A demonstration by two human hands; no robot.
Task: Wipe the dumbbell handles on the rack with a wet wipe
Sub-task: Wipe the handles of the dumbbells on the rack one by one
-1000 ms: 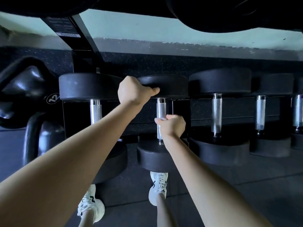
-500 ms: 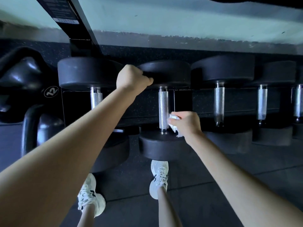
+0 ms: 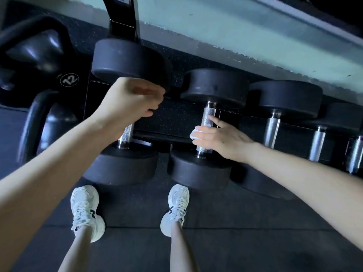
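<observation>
Several black dumbbells with knurled steel handles lie side by side on the low rack (image 3: 176,122). My right hand (image 3: 222,138) lies against the second dumbbell's handle (image 3: 208,114), fingers stretched out, pressing a small white wet wipe (image 3: 194,134) to the handle's middle. My left hand (image 3: 129,103) is a loose, blurred fist with nothing in it. It hovers in front of the first dumbbell, hiding the top of that dumbbell's handle (image 3: 126,135). The third handle (image 3: 272,130) and fourth handle (image 3: 317,143) stand bare to the right.
Black kettlebells sit at the left, one (image 3: 39,50) marked 12 and another (image 3: 49,122) below it. The rack's black upright (image 3: 121,14) rises behind the first dumbbell. My white shoes (image 3: 86,211) (image 3: 176,207) stand on dark rubber floor just before the rack.
My left hand came off the second dumbbell's far head and moved left, in front of the first dumbbell. My right hand spread its fingers, with the wipe back against the handle. The view tilted.
</observation>
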